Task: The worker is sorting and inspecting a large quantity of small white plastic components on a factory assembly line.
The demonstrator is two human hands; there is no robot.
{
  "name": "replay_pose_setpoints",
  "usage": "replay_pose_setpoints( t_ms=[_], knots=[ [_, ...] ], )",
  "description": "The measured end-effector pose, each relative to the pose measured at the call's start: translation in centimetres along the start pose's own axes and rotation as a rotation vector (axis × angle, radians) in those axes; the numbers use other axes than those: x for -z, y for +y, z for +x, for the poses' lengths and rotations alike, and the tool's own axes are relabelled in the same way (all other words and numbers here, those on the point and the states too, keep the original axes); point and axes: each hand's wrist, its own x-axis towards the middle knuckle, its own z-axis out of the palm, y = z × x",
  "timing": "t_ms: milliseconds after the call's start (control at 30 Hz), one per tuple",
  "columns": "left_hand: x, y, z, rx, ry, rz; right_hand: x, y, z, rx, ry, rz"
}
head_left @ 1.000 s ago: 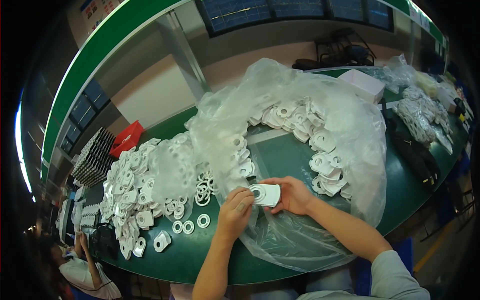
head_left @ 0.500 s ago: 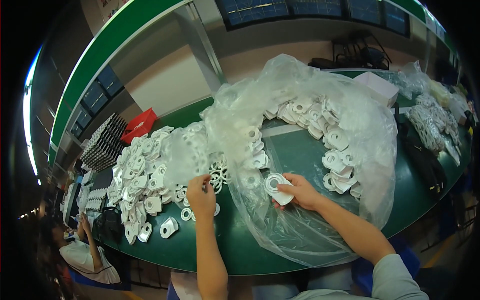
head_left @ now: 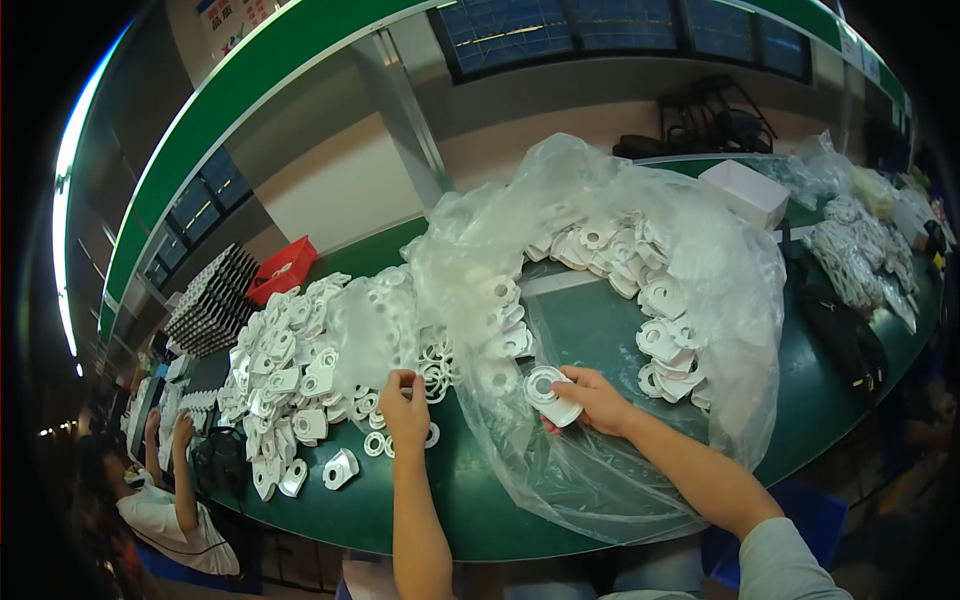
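My right hand (head_left: 595,400) grips a white plastic part (head_left: 560,408) with one rounded end and a ring-shaped opening, held over the clear plastic bag. My left hand (head_left: 405,405) is closed, thumb and fingers drawn together beside the loose white rings (head_left: 436,370); whatever is between the fingertips cannot be made out. A few rings (head_left: 375,443) lie flat by the left wrist. Further left is a large heap of similar white parts (head_left: 285,370), and a single part (head_left: 340,468) sits apart in front of it.
The clear plastic bag (head_left: 745,330) spreads over the green table (head_left: 480,500), with more white parts (head_left: 665,345) inside its curve. A red bin (head_left: 283,270) and stacked trays (head_left: 210,300) stand far left. A white box (head_left: 745,190) is back right. Another person (head_left: 170,510) works at left.
The view has shifted slightly. My right hand still holds the white part, and my left hand stays by the rings with its fingers drawn closer together. The other person's hands have moved.
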Motion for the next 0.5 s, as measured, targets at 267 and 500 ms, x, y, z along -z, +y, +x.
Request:
replay_pose_setpoints(
  t_ms=[267,500],
  knots=[
    [0.4,-1.3,0.8,0.252,-0.029,-0.186,-0.2,-0.3,-0.1,-0.007,0.037,-0.019],
    [1.9,-1.2,1.2,0.71,-0.161,-0.544,-0.3,-0.4,-0.2,0.004,0.017,-0.029]
  ],
)
